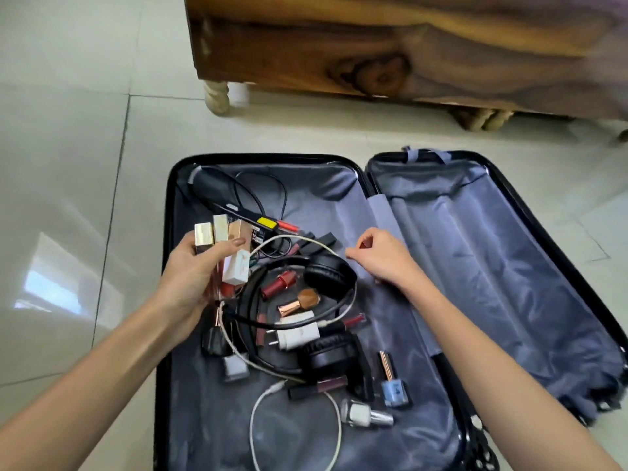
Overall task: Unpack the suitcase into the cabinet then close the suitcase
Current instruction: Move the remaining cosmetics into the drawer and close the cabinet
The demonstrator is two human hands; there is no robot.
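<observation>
White cable (252, 426) looped nearest, glossy nail-polish bottles (356, 413) beside it; labels unreadable. Padded blk headphones (328, 277) mid-pile. L hand (190, 270) gripped gold-capped cosmetic boxes (217, 232); R hand (382, 258) curled, pinching small red item (365, 245), mostly hidden. Both hands over open hard-shell suitcase (170, 205), grey fabric lining, on tile floor (68, 164). Wood-grain cabinet (373, 45) w/ turned legs beyond, top cut off.

A black hard-shell suitcase (169, 212) with grey lining lies open flat on the floor before a brown wooden cabinet (339, 52), its left half strewn with black headphones (328, 271) and nail-polish bottles (390, 392), the left hand (190, 270) gripping gold-capped cosmetic tubes (221, 229) above it.
</observation>
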